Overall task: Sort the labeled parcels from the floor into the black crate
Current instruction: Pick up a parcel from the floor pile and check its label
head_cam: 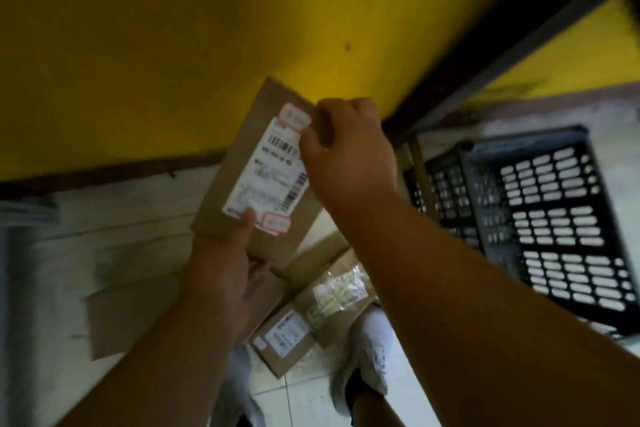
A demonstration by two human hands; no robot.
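A flat brown cardboard parcel (239,163) with a white shipping label is held up in front of the yellow wall. My left hand (225,274) grips its lower edge, thumb on the label. My right hand (346,156) is closed on its upper right corner. The black slotted crate (540,218) stands on the floor to the right, a little apart from my right forearm. Below the held parcel, more brown parcels lie on the floor: a labeled one (287,333) by my feet and one with a clear plastic pouch (339,291) beside it.
A flat piece of brown cardboard (128,315) lies on the floor at left. My two white shoes (367,357) stand on pale tiles near the parcels. A dark metal frame leg (485,59) runs diagonally above the crate. The yellow wall (173,28) is close ahead.
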